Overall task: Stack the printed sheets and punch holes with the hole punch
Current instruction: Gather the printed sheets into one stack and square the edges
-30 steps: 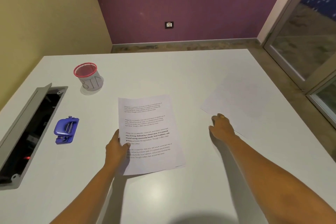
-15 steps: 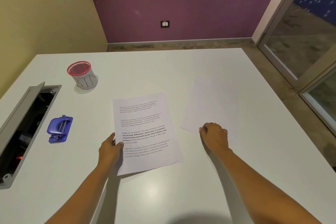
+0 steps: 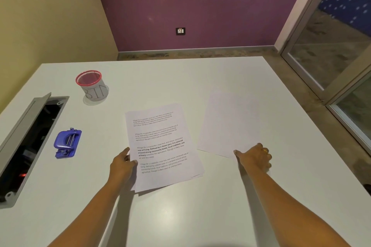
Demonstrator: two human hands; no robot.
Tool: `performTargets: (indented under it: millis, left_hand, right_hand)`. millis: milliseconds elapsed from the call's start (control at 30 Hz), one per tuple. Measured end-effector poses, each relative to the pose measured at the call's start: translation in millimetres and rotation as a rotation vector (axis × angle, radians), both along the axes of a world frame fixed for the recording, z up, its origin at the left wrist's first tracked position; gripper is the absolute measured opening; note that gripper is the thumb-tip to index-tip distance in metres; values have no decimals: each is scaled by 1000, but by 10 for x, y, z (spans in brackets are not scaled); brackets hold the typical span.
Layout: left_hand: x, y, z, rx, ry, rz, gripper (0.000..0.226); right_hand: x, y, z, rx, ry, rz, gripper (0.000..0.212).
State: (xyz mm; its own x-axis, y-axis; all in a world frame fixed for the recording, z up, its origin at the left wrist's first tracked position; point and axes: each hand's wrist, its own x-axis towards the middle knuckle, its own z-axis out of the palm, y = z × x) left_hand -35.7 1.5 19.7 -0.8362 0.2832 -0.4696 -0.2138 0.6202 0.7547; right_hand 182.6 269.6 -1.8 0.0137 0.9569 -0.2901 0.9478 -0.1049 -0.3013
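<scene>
Bin (image 3: pixel 96 92) contents unclear; left fingers (image 3: pixel 126 152) pinch printed stack (image 3: pixel 160 132), right fingers (image 3: pixel 237 153) grip blank sheet (image 3: pixel 230 122).

White surface (image 3: pixel 180 78); white printed sheets (image 3: pixel 160 146) lined with black text, one passage in bold; a plain white blank sheet (image 3: pixel 230 122). The hole punch (image 3: pixel 67 143) is blue with silver metal parts. The mesh bin (image 3: pixel 92 86) shows a red rim above a pale grey band lettered BIN. A gold ring (image 3: pixel 265 150) glints on the right hand (image 3: pixel 254 157). The far wall (image 3: pixel 200 6) is purple, the side wall (image 3: pixel 50 16) pale yellow.
</scene>
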Motion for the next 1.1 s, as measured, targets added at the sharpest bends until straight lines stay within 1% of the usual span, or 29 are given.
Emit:
performTargets:
  millis: [167, 333, 433, 567, 700, 800, 867, 933, 1000, 1100]
  left_hand:
    - [-4, 13, -40, 7, 2, -8, 61]
    - [-17, 2, -61, 12, 1, -8, 61]
    - [-12, -13, -64, 37, -5, 2, 61]
    - [7, -17, -49, 82, -44, 19, 62]
    - [40, -11, -17, 129, -81, 28, 63]
    - [52, -7, 3, 151, -89, 35, 63]
    - [64, -6, 21, 164, -86, 41, 62]
    - [83, -5, 42, 181, -89, 53, 61]
    - [109, -1, 61, 198, -102, 68, 60]
    - [150, -5, 84, 230, -131, 80, 59]
  right_hand:
    - [-31, 42, 14, -44, 34, -39, 77]
    - [-53, 47, -40, -111, 133, -53, 61]
    - [-69, 41, -24, -155, 191, -91, 61]
    - [-53, 7, -16, -124, 272, -92, 59]
    - [-24, -36, 43, -14, 398, -152, 43]
    - [-39, -24, 181, 114, 506, -164, 41]
    - [-87, -9, 317, 203, 603, -134, 37]
    - [-162, -23, 479, 305, 692, -76, 27]
    - [-249, -73, 645, 428, 736, 3, 20]
    - [-400, -236, 848, 568, 761, 224, 15]
